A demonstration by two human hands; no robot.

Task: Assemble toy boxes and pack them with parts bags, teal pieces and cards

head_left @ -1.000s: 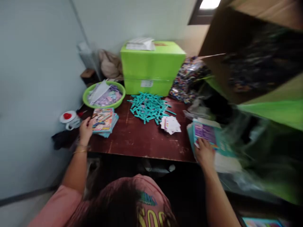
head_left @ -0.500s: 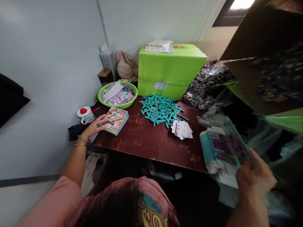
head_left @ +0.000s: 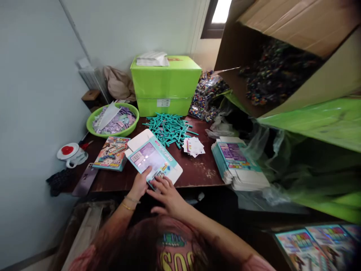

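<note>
A flattened teal-and-white cardboard box (head_left: 146,154), its white end flaps out, is tilted over the front of the table. My left hand (head_left: 138,185) is closed on the box's lower left edge, with the thumb over the printed face. Fingers of my right hand (head_left: 167,197) lie spread across its lower right part, and I see no grip there. Left of it sits a small stack of printed boxes (head_left: 112,152). To the right, a pile of similar flat boxes (head_left: 235,158) lies on the table.
Teal sticks (head_left: 167,128) lie heaped before a green carton (head_left: 166,88). White cards (head_left: 193,146) sit beside them. A green basin (head_left: 132,130) of small packets, a lidded mug (head_left: 75,156) and a phone (head_left: 85,180) are at left. An open carton (head_left: 307,34) of colourful beads stands at right.
My right hand has brought a flat box from the right-hand pile to the middle. My left hand has left the printed stack and now holds that box. The view has turned right.
</note>
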